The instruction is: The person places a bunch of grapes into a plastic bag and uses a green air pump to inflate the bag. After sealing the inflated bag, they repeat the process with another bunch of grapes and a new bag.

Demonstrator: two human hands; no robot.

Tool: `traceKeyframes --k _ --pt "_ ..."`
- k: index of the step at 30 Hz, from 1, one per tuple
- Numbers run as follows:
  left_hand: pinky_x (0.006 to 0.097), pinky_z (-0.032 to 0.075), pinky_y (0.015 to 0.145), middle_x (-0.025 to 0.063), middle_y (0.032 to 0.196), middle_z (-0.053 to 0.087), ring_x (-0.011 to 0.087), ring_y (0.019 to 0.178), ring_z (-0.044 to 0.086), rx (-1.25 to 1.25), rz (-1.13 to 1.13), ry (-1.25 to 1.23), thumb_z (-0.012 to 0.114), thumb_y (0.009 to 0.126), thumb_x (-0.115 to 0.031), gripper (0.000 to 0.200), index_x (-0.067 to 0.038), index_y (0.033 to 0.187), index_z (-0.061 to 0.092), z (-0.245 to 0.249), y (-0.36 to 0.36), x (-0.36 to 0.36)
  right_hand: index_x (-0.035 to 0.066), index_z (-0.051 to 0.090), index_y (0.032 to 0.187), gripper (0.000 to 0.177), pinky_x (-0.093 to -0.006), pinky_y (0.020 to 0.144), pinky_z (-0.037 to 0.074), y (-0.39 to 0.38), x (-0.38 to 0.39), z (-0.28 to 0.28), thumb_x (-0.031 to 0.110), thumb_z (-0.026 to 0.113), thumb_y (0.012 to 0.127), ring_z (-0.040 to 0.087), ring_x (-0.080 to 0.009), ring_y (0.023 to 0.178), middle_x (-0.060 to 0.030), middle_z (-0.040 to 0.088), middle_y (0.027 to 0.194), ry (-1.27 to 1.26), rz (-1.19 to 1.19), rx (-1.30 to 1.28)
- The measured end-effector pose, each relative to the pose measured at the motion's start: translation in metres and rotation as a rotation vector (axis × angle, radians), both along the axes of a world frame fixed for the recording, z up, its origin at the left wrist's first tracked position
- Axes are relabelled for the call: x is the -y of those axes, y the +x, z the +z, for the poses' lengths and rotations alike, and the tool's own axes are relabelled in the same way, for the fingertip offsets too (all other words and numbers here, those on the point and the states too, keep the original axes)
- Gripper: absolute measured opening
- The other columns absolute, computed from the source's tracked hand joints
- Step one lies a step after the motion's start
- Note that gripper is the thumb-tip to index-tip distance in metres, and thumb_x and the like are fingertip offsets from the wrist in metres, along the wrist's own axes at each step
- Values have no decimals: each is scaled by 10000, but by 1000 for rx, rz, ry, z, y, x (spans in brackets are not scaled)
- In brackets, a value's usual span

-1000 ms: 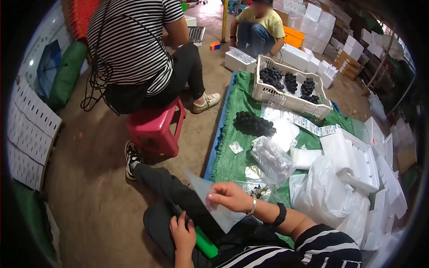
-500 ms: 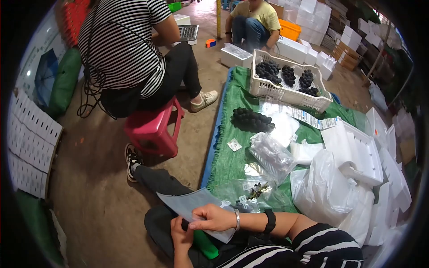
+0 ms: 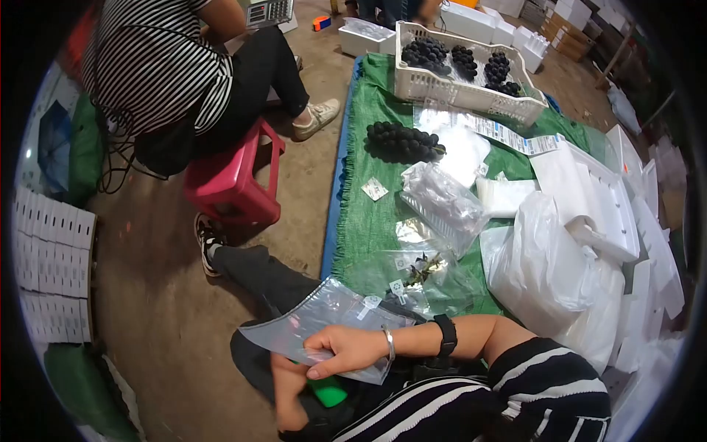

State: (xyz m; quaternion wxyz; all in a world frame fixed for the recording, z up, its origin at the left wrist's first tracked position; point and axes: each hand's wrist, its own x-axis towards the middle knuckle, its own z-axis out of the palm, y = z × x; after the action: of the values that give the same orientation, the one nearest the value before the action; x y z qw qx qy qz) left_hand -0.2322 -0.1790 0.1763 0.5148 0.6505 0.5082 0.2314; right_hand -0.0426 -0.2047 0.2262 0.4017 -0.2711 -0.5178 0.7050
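The right hand (image 3: 345, 352) gripped a clear bag (image 3: 291, 330) above the lap; the left hand (image 3: 289, 390) was partly hidden beneath it, grip indeterminable. Beyond, the green sheet (image 3: 361, 236) supported dark grapes (image 3: 405, 142) and a label strip (image 3: 508, 136), print too small to read

A hand could pass over the green sheet (image 3: 362, 232) along its left edge, beside the small packet (image 3: 374, 188). Farther right, the bulging white bag (image 3: 541, 269) obstructs; at the far end, the crate (image 3: 464, 100) walls rise.
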Motion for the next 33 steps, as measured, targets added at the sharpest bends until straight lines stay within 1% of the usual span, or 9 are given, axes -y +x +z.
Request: traceKeyframes --k 5,9,13,17,22,25,27,30,33 --pt "343 435 773 146 981 523 275 894 542 -174 -243 759 702 590 -136 619 -41 1161 486 68 42 -78 44 434 654 339 -262 497 314 28 -2 33 281 638 784 362 -72 556 14 390 573 141 -5 103" --pt "379 398 869 178 1062 504 323 988 503 38 -251 185 711 608 -174 651 -129 1209 465 27 117 -119 49 559 759 213 -243 532 392 92 1 65 226 675 741 475 -86 576 -8 517 645 145 -463 182" --pt "364 389 897 192 1087 486 320 1039 484 41 -458 231 726 627 -219 688 -143 1246 438 -65 196 -115 37 490 826 126 -231 500 461 183 19 95 98 591 781 539 -102 573 -133 611 819 202 -998 -162" --pt "372 404 885 219 1112 456 355 1040 484 -172 -475 77 723 647 -239 696 -172 1268 417 -102 221 -92 40 466 837 128 -225 484 444 217 44 128 112 570 822 570 -135 647 -167 614 791 353 -1281 203" --pt "392 393 906 225 1236 361 380 1062 460 -484 -519 92 695 694 -237 679 -229 1295 381 -105 216 -86 27 485 845 70 -224 525 467 228 40 116 74 537 837 590 -118 702 -128 626 790 285 -1258 352" --pt "428 356 939 221 1306 310 368 1157 374 -596 -535 235 674 719 -276 692 -214 1324 345 -111 204 -89 24 544 887 84 -236 560 486 177 9 77 88 544 832 600 -116 703 -68 637 797 117 -917 326" --pt "435 351 942 209 1290 351 335 1170 380 260 -391 -202 642 740 -365 714 -140 1338 324 -174 183 -111 35 558 866 131 -228 560 459 149 -1 72 157 578 824 593 -101 692 -42 619 796 39 -575 443" --pt "404 393 906 158 1223 451 288 1080 481 944 -42 -673 628 769 -356 649 -35 1276 379 -26 165 -68 31 552 877 203 -235 592 445 131 -15 47 221 597 820 562 -81 676 -30 603 775 121 -320 308" --pt "372 424 874 115 1141 517 244 995 538 1104 -315 -795 623 794 -296 544 -3 1207 426 -1 134 -59 32 559 888 227 -247 607 445 123 -31 33 248 594 826 544 -73 678 -21 596 763 -56 -176 113"
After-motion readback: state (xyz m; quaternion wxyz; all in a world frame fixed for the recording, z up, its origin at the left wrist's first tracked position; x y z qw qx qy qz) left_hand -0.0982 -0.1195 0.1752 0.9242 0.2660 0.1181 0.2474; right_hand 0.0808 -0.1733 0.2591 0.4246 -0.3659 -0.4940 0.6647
